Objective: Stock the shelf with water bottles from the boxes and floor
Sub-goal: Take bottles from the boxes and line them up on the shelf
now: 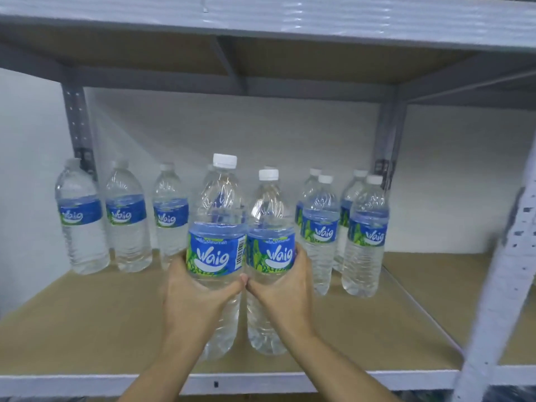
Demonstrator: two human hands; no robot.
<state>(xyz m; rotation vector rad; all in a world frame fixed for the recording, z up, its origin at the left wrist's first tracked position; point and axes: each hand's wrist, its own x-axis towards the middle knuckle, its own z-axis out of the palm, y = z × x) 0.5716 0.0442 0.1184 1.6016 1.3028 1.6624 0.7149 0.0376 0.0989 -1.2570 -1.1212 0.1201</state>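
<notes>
Head view: both forearms reach forward over the shelf's front rail. The left hand (197,300) grips a clear plastic water bottle (216,250) with a white cap and a blue-and-green label. Its thumb lies across the front just under the label and its fingers curl round the far side. The right hand (282,294) grips a second matching bottle (271,253) the same way, and the two thumb tips touch between the bottles. Both held bottles are upright, side by side, with their bases low at the brown board of the grey metal shelf (87,329); I cannot tell whether they rest on it. Nine more bottles stand further back: a left trio (127,219), a right group of four (367,236) in two pairs, and two largely hidden behind the held ones. An upper shelf (290,21) spans overhead, a white wall (261,134) lies behind, and a blurred grey perforated post (510,285) crosses the right edge.
</notes>
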